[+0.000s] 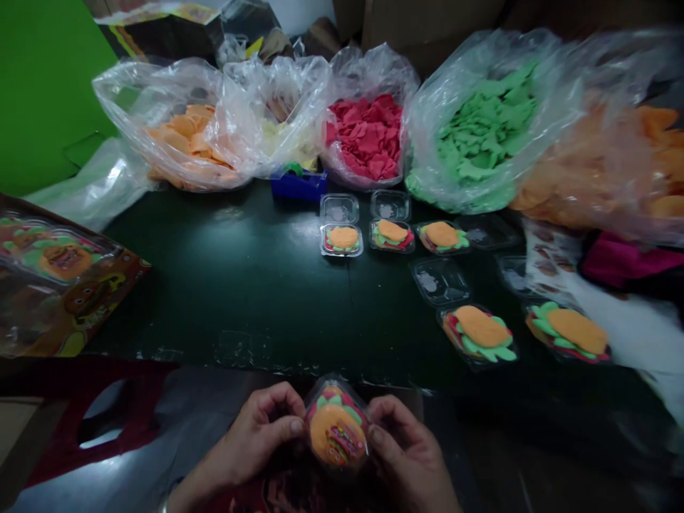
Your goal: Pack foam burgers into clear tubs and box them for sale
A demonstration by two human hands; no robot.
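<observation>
Green panel, dark tabletop: curled left hand (259, 431) and right hand (409, 452) pinch a clamshell (338, 427).

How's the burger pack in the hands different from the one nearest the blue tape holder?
The held pack has a colourful burger picture on it; the table pack shows a plain bun. The held pack looks closed, while the table pack's lid is open. The left hand and right hand hold the held pack; the table pack rests on the table. Both show orange, red and green.
</observation>
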